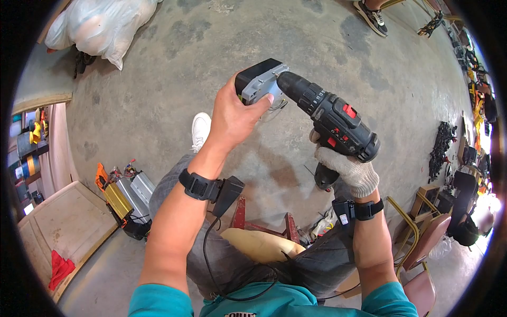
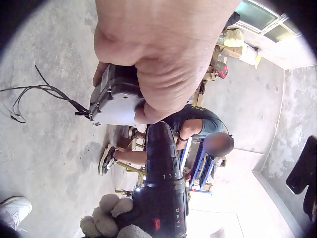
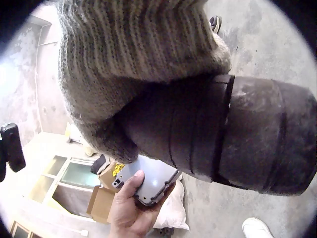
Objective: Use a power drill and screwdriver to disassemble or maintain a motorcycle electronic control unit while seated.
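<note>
My bare left hand grips a black box with a grey metal face, thumb laid over that face. Thin black wires trail from the box in the left wrist view. In my gloved right hand is a black cordless drill with red switches, its fingers wrapped round the handle. The drill's chuck points at the grey face, its tip right at the edge of the box. Seen from the right wrist, the drill's rear body fills much of the view.
A gold and silver metal unit sits by a wooden board on the left. A white sack lies at the upper left. Chairs and tools line the right. Another person sits across the room.
</note>
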`<state>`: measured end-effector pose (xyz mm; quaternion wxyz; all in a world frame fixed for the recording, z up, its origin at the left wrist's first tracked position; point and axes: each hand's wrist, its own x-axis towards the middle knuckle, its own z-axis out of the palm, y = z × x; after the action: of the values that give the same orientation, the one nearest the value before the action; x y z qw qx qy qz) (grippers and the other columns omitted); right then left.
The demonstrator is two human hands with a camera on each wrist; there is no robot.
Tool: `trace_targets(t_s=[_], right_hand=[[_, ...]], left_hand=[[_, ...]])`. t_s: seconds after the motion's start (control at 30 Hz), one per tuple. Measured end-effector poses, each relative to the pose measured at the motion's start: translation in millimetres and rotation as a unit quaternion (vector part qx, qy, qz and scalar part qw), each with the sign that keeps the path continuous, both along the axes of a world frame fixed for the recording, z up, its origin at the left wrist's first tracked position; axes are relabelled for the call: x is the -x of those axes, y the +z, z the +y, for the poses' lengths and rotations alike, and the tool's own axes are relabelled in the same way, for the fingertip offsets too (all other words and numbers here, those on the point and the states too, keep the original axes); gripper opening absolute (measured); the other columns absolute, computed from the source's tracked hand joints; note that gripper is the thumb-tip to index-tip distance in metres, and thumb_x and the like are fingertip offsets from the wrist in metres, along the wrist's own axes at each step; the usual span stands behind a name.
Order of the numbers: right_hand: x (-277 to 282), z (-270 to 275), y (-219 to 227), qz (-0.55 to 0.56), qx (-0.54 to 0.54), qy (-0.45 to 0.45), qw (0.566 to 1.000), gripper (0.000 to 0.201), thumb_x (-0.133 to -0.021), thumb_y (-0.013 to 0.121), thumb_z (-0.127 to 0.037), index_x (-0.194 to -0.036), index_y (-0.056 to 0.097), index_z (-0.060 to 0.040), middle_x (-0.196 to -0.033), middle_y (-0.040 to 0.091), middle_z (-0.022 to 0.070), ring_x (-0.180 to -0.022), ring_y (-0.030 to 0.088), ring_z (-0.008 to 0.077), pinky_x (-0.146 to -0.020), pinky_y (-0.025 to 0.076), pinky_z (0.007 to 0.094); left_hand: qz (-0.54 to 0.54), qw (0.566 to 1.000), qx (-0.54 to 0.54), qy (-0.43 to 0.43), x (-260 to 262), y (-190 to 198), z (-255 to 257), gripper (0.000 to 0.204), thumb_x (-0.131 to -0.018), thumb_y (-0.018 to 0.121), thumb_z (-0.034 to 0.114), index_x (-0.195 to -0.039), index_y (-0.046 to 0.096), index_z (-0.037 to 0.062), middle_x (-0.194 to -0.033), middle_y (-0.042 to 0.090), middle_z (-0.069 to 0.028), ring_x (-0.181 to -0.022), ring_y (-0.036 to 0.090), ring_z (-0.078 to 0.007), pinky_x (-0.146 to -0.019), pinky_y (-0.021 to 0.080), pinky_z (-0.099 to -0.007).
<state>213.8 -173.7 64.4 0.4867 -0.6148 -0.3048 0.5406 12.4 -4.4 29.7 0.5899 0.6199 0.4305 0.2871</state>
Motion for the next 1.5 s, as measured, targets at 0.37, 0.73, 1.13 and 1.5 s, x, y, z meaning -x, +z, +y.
trace_targets(t_s=[0.37,0.73,1.13,1.5], right_hand=[[0.2,-0.6,-2.2,0.014,0.005,-0.005,1.0,0.041,-0.082,0.078,-0.003,-0.122,0.07,-0.0064,-0.107,0.073,0.0035,-0.097,0.068,0.0134,-0.085,0.06,0.0334],[-1.5,0.0,-1.9,0.001,0.013,0.007,1.0,0.042,-0.082,0.078,-0.003,-0.123,0.07,-0.0069,-0.107,0.073,0.0033,-0.096,0.068,0.0132,-0.085,0.06,0.0335],[-3.1,-1.6,0.1,-0.014,0.009,0.004,1.0,0.044,-0.081,0.078,-0.004,-0.124,0.07,-0.0061,-0.108,0.073,0.0039,-0.098,0.068,0.0142,-0.087,0.058,0.0342],[-1.5,-2.0,1.0,-0.013,-0.019,0.034,0.999,0.044,-0.078,0.076,0.001,-0.121,0.069,-0.0056,-0.108,0.071,0.0046,-0.092,0.066,0.0132,-0.082,0.057,0.033]], left_hand=[[0.003,1.0,0.002,0.002,-1.5,2.3,0.1,0.042,-0.091,0.08,0.009,-0.13,0.066,0.0005,-0.119,0.073,-0.0054,-0.107,0.066,-0.0134,-0.094,0.054,-0.0311],[0.005,1.0,-0.007,0.004,-2.1,2.7,-0.8,0.043,-0.09,0.08,0.008,-0.13,0.066,-0.0006,-0.121,0.073,-0.0066,-0.109,0.066,-0.0147,-0.098,0.053,-0.0322],[0.005,1.0,-0.01,0.006,-0.9,-0.3,1.0,0.04,-0.09,0.081,0.006,-0.128,0.067,-0.0001,-0.12,0.073,-0.0051,-0.106,0.066,-0.0132,-0.093,0.055,-0.0307],[-0.033,0.999,0.035,0.023,-2.4,-1.8,2.4,0.043,-0.088,0.077,0.003,-0.13,0.067,-0.0011,-0.12,0.075,-0.0092,-0.107,0.068,-0.0151,-0.097,0.053,-0.0321]])
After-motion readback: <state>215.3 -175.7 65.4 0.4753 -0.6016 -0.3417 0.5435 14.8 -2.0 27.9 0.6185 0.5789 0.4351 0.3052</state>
